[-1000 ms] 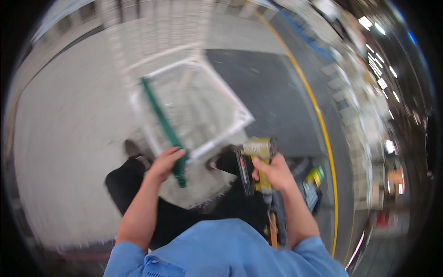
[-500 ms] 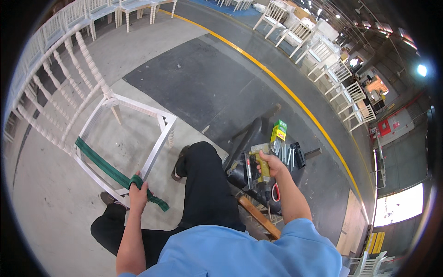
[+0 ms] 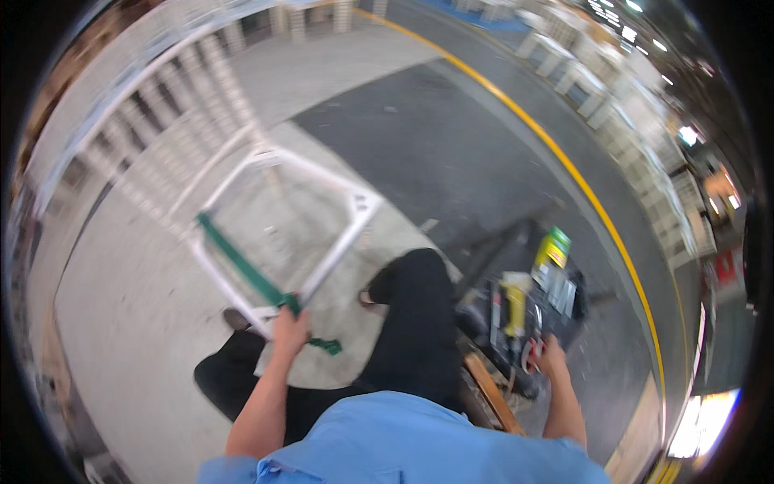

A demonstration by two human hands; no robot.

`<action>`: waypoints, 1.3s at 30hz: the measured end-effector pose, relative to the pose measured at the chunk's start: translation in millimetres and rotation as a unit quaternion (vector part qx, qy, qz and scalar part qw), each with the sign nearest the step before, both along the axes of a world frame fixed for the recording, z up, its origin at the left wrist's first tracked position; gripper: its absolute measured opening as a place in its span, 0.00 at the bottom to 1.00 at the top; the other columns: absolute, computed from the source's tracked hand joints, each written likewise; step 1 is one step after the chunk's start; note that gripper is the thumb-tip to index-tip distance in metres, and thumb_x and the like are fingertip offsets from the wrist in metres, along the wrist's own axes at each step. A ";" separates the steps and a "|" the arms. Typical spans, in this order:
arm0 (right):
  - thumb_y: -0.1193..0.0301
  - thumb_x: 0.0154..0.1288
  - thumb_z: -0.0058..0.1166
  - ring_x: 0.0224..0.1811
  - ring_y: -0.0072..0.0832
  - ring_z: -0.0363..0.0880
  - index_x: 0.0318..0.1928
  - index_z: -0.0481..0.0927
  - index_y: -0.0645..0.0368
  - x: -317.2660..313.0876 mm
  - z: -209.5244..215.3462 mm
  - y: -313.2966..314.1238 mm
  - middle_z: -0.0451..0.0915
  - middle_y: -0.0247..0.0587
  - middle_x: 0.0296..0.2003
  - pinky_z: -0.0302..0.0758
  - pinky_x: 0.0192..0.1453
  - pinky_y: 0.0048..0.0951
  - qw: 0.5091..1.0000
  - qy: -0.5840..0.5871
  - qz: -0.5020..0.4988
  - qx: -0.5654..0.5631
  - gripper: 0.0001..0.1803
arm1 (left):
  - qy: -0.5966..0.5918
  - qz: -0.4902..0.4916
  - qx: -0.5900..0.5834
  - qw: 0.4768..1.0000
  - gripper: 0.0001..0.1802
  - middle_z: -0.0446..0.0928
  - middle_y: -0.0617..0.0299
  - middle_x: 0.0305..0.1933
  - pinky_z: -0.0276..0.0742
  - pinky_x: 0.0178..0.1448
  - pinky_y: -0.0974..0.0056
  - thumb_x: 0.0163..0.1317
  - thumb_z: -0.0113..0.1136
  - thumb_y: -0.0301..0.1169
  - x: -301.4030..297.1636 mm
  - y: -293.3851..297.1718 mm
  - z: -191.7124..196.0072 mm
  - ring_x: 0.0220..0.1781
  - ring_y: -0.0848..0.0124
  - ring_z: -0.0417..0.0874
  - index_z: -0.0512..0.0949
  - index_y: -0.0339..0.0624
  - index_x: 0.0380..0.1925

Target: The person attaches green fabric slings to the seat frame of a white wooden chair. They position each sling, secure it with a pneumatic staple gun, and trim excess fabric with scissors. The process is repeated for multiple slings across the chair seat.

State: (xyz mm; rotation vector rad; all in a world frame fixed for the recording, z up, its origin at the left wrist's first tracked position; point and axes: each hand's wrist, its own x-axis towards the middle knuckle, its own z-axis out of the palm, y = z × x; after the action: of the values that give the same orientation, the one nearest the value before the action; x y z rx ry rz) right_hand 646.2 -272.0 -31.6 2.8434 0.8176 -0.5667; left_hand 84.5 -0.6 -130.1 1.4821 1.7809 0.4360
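Note:
A white chair frame point(image 3: 329, 260) with an open seat and a back of turned spindles stands to my left. Across one side of the seat opening runs a green webbing strap point(image 3: 242, 264). My left hand point(image 3: 290, 329) is closed on this strap at the near corner of the frame, and the loose end hangs past my fingers. On my right, my right hand point(image 3: 551, 358) has its fingers closed at the red-handled scissors point(image 3: 531, 353). Just beyond them a yellow nail or staple gun point(image 3: 514, 308) lies on a black seat or stand. Motion blurs the picture.
Beside the gun lie a green and yellow box point(image 3: 552, 248) and several metallic strips point(image 3: 556, 290). A wooden bar point(image 3: 492, 391) sits near my right thigh. White chairs point(image 3: 637, 153) line the far right, others the far left. A yellow line point(image 3: 564, 161) crosses the floor.
My right hand has let go of the yellow gun, now lying on the black surface, and has moved nearer to the scissors. The view has shifted; my left hand still grips the strap.

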 end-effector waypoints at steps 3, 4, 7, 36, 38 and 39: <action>0.61 0.45 0.78 0.57 0.54 0.87 0.62 0.76 0.55 -4.1 -10.1 -7.8 0.88 0.56 0.50 0.81 0.59 0.48 0.997 -0.001 0.011 0.072 0.42 | 0.135 -0.073 0.080 0.985 0.31 0.85 0.40 0.53 0.84 0.55 0.42 0.69 0.62 0.37 9.0 1.1 7.0 0.51 0.44 0.89 0.72 0.49 0.72; 0.63 0.45 0.78 0.57 0.53 0.88 0.63 0.77 0.56 -4.0 -11.3 -9.0 0.88 0.57 0.50 0.82 0.58 0.47 0.998 -0.015 -0.013 0.060 0.41 | 0.162 -0.096 0.067 0.980 0.31 0.85 0.40 0.54 0.84 0.55 0.41 0.69 0.62 0.37 11.9 1.8 9.5 0.51 0.43 0.89 0.73 0.48 0.72; 0.70 0.48 0.74 0.53 0.46 0.88 0.65 0.79 0.60 2.6 -4.9 -8.5 0.88 0.54 0.48 0.82 0.57 0.42 0.980 0.110 -0.091 0.137 0.40 | 0.199 -0.105 0.076 0.972 0.24 0.85 0.43 0.46 0.87 0.46 0.44 0.64 0.61 0.28 17.0 5.5 15.9 0.43 0.44 0.90 0.79 0.41 0.62; 0.50 0.61 0.71 0.48 0.42 0.84 0.52 0.84 0.44 -370.2 -8.2 303.0 0.83 0.43 0.41 0.74 0.52 0.45 0.502 0.178 0.838 0.121 0.23 | -0.478 0.236 -0.112 0.839 0.17 0.87 0.56 0.34 0.87 0.45 0.63 0.81 0.58 0.38 -99.9 -98.7 130.2 0.34 0.69 0.89 0.84 0.32 0.44; 0.49 0.60 0.71 0.48 0.41 0.84 0.51 0.84 0.44 -380.5 -19.9 303.0 0.83 0.42 0.41 0.74 0.51 0.44 0.479 0.123 0.864 0.089 0.22 | -0.472 0.241 -0.117 0.840 0.17 0.87 0.56 0.35 0.87 0.46 0.63 0.81 0.58 0.38 -94.5 -98.9 131.3 0.34 0.69 0.89 0.84 0.32 0.43; 0.49 0.60 0.70 0.48 0.41 0.84 0.50 0.84 0.43 -384.4 -24.8 302.2 0.83 0.41 0.41 0.73 0.50 0.44 0.462 0.137 0.867 0.127 0.22 | -0.477 0.238 -0.117 0.838 0.17 0.87 0.56 0.35 0.87 0.46 0.63 0.81 0.58 0.38 -92.6 -97.9 131.5 0.35 0.69 0.89 0.84 0.32 0.43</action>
State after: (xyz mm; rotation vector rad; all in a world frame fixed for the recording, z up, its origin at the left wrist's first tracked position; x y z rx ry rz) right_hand 261.8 30.2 -56.5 0.5629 2.9934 -0.3851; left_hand -8.1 -98.5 1.5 0.4355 1.2598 0.9643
